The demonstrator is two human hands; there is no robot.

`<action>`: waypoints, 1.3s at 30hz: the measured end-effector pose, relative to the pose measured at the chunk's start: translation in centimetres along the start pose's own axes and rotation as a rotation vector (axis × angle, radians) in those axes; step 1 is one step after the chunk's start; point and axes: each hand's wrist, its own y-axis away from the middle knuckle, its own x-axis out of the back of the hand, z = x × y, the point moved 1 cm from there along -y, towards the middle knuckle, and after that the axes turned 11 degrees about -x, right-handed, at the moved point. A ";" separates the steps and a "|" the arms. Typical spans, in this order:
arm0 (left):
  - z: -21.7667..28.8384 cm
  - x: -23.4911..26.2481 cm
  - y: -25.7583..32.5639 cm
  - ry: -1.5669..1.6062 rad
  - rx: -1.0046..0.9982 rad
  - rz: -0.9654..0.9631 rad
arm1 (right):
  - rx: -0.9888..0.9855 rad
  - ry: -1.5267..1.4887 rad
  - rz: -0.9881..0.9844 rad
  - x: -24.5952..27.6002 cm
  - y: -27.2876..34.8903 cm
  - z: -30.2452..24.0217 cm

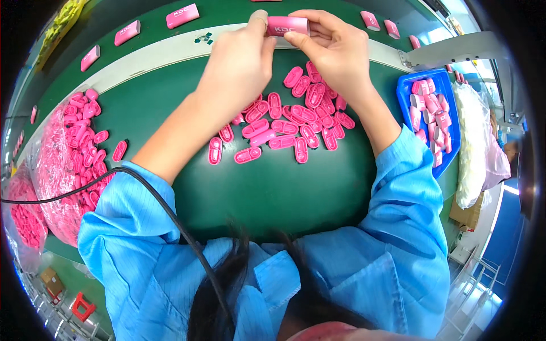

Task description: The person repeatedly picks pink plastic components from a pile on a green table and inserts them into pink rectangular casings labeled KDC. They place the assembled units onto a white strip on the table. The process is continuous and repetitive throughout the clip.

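Note:
Beyond the pile, at the white rail, a pink oval sleeve-like shell [288, 26] with pale lettering is held up between both hands. My right hand [339, 55] grips its right end, thumb in front and fingers behind. At its left end, the closed fingers of my left hand [241, 58] grip it; what else they may hold is hidden. One left fingertip looks paler, as if covered. Below the hands, many small pink oval caps [282, 126] lie loose on the green table [273, 196], most with their hollow side up.
Plastic bags [54, 170] spill more pink caps at the left. A blue tray [405, 96] of pink shells stands at the right. Past the white rail [153, 61], shells [183, 16] sit spaced along a green belt. A black cable [142, 173] crosses my left sleeve.

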 end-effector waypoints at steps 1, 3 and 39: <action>0.0 0.6 -0.3 0.025 0.038 -0.019 | -0.012 0.007 0.014 0.0 -0.6 0.1; -0.2 1.6 -0.6 0.073 0.116 -0.054 | -0.010 -0.078 -0.119 0.7 -2.6 0.3; -2.7 4.2 2.2 0.310 0.399 -0.155 | 0.383 0.732 0.333 5.5 -7.6 4.2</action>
